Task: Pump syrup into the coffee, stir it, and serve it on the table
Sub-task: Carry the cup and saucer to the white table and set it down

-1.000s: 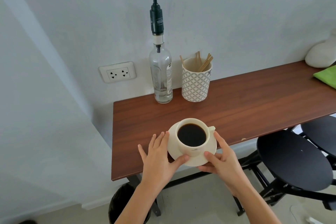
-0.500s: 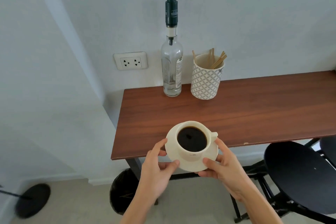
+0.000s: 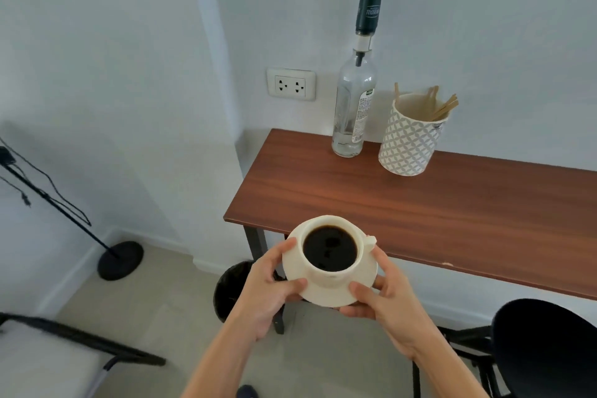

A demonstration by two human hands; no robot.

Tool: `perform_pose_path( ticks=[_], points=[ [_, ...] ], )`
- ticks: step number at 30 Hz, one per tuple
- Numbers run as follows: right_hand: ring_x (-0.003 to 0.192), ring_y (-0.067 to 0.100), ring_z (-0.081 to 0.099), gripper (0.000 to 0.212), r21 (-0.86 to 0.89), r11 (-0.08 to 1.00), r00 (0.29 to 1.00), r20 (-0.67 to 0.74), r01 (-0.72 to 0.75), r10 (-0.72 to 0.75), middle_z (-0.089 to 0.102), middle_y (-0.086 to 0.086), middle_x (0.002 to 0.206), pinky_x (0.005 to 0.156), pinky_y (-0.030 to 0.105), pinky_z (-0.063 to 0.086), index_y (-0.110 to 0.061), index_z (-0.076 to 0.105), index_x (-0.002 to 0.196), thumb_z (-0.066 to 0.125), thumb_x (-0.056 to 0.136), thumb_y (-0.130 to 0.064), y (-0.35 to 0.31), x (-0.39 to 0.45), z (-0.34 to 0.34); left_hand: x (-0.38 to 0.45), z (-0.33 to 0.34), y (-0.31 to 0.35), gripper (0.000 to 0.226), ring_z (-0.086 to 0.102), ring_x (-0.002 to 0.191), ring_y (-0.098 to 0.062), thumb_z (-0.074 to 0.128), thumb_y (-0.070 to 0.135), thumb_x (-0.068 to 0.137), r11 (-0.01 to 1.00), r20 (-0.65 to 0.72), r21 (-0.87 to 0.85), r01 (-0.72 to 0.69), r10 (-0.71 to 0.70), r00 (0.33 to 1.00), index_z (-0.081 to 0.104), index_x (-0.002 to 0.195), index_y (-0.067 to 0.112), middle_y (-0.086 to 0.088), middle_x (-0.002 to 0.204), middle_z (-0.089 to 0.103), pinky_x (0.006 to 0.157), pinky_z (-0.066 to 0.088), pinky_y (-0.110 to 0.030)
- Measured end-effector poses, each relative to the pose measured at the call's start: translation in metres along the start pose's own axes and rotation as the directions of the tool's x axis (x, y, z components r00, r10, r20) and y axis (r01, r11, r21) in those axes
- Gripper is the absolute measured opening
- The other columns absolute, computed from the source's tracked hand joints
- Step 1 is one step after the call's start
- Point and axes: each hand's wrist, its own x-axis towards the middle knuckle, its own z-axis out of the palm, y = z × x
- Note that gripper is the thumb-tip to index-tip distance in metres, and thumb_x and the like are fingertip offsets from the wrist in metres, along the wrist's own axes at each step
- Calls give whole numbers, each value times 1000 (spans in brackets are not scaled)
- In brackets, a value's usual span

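Note:
A cream cup full of black coffee stands on a cream saucer. My left hand grips the saucer's left rim and my right hand grips its right rim. Cup and saucer hang in the air just off the front left corner of the brown wooden table. At the back of the table, against the wall, stands a clear syrup bottle with a tall black pump. Right of it sits a patterned holder with several wooden stir sticks.
A black stool stands at the right under the table's front edge. A dark round bin sits on the floor below the table corner. A black stand with a round base is at the left, a wall socket behind.
Both hands have lifted the saucer with the cup off the table and drawn it back past the front edge. The view has swung left, so the table now sits further right.

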Motion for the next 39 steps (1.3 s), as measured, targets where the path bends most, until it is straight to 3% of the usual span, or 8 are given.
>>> perform_pose_path(
  ticks=[12,15,19,23,27,30,35,39],
  points=[
    [84,34,77,68,-186,981,944,331,57,8,69,3,112,66,35,64,-55,50,128,78,83,-12,-10,-9,71,-89,-65,-6,72,64,119,-30,68,-21,82,984,-226,-157,-78,41,973,56,140,19,-7,133,60,89,60,-55],
    [94,18,74,69,-242,963,913,409,121,-12,71,-10,110,67,29,62,-60,49,124,81,80,-17,-10,-15,103,-120,-91,-9,73,64,119,-28,71,-20,79,973,-279,-205,-109,49,959,56,139,19,-4,135,59,83,63,-46],
    [107,1,67,78,-258,945,843,536,200,-32,70,-19,116,72,18,58,-62,47,127,85,76,-17,-6,-29,153,-168,-131,-17,75,61,122,-32,70,-21,79,956,-367,-250,-154,53,929,56,140,19,-4,142,53,82,63,-45],
    [106,11,71,85,-287,927,774,633,241,-5,72,-9,120,74,26,60,-50,45,139,83,77,-7,4,-49,213,-228,-178,-28,75,65,118,-29,68,-21,80,948,-446,-252,-193,63,893,55,141,20,-4,142,54,80,63,-43],
    [104,17,72,67,-309,906,682,731,290,30,75,-4,114,83,35,62,-52,57,125,79,81,-7,18,-80,283,-295,-227,-41,74,65,116,-30,69,-21,80,946,-525,-245,-214,56,849,55,142,18,-7,141,54,79,63,-42],
    [102,21,72,55,-320,900,622,780,297,72,76,2,112,90,42,59,-42,65,120,78,81,-5,37,-108,335,-349,-264,-55,74,65,115,-31,69,-21,80,945,-583,-237,-227,49,811,56,141,19,-8,141,53,78,63,-42],
    [95,22,74,51,-351,893,536,829,281,158,77,2,107,76,35,63,-32,68,119,80,78,-2,70,-153,420,-434,-316,-81,74,62,119,-29,70,-19,81,946,-690,-220,-237,21,723,55,141,21,-3,142,52,80,63,-39],
    [89,19,75,46,-368,884,444,869,288,218,77,-2,106,68,26,61,-26,70,115,79,78,0,95,-187,487,-493,-354,-106,75,60,122,-29,73,-15,80,942,-767,-234,-242,-26,641,55,141,24,-2,141,52,87,62,-48]
  ],
)
